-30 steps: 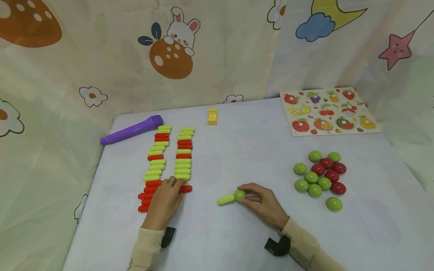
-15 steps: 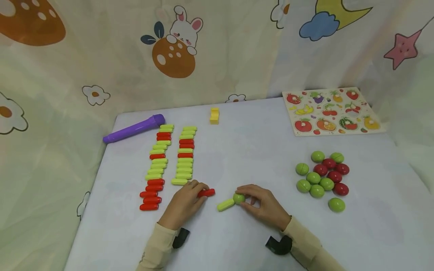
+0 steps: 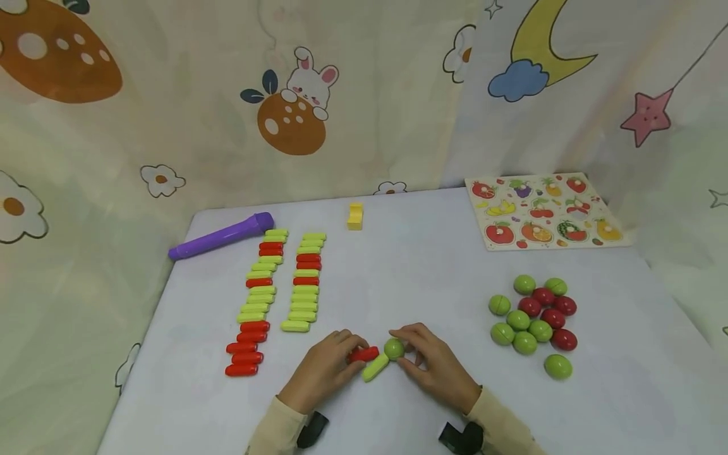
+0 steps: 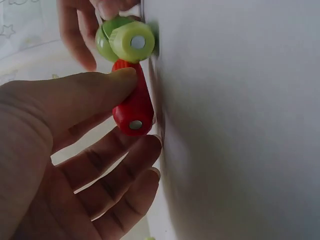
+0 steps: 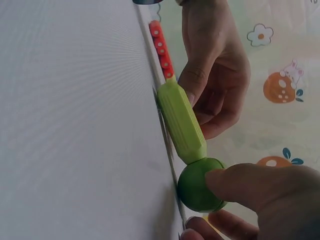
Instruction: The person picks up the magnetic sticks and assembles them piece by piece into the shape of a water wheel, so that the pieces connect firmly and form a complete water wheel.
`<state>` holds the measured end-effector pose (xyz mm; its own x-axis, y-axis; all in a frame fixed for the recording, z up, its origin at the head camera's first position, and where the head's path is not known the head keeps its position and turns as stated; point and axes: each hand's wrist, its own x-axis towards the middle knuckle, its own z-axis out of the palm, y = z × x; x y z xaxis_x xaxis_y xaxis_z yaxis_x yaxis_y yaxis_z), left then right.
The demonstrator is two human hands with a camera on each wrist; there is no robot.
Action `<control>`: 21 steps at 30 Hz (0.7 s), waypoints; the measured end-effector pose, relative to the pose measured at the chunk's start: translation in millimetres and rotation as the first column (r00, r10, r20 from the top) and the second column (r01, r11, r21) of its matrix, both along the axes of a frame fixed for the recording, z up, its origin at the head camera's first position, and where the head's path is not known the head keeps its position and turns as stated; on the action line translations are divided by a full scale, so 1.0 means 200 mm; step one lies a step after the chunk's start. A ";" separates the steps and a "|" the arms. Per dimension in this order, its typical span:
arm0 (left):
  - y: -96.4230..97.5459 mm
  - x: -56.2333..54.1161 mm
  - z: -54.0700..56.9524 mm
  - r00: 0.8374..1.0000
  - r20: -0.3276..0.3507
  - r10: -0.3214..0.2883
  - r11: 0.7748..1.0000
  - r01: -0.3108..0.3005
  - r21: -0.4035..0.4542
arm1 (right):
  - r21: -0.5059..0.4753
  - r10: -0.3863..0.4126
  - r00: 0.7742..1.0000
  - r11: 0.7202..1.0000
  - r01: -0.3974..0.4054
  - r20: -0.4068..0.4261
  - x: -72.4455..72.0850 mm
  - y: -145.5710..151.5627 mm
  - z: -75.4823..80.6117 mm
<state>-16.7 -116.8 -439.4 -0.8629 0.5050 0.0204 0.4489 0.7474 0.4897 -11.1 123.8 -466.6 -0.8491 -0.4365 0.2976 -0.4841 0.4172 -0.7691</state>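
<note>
Fingers bent in a pinch on left hand [image 3: 323, 370] and right hand [image 3: 440, 373] alike. Far left: purple stick [image 3: 222, 237] with thicker head, slanting on white table [image 3: 426, 265]. Beside it, left column of rods [image 3: 262, 291], red and green mixed, five reds at the near end; then right column of rods [image 3: 306, 282], also mixed, a green one nearest. Left hand: thumb pinching red rod [image 3: 364, 354] against the fingers behind it, lower fingers spread beneath. Red rod points rightward from the fingertips, its tip just beside light-green rod [image 3: 375, 368]; contact not clear. Yellow block [image 3: 355, 217] farther back. Light-green rod slants between the hands, upper end touching green ball [image 3: 394, 349]. Right hand: ball pinched between thumb and fingertips, ahead of the palm. Well apart to the right, a cluster of green and red balls [image 3: 518, 320]; farther back, flat board with fruit pictures [image 3: 548, 215].
</note>
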 end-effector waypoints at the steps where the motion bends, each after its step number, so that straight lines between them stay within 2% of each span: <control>1: 0.01 0.00 0.00 1.000 0.005 -0.005 1.000 0.004 0.002 | 0.005 -0.006 1.000 1.000 0.006 -0.013 0.00 0.00 0.00; 8: 0.03 0.01 0.00 1.000 0.020 -0.008 1.000 0.009 -0.008 | 0.064 -0.046 0.998 0.997 0.049 -0.047 0.02 0.00 -0.01; 16: 0.04 -0.02 -0.01 0.996 -0.092 0.010 1.000 -0.012 -0.015 | 0.151 -0.072 0.992 0.985 0.086 -0.101 0.01 0.00 -0.01; 21: 0.03 -0.01 -0.01 0.993 -0.112 0.026 1.000 -0.026 0.005 | 0.150 -0.065 0.995 0.986 0.076 -0.080 0.01 -0.01 0.00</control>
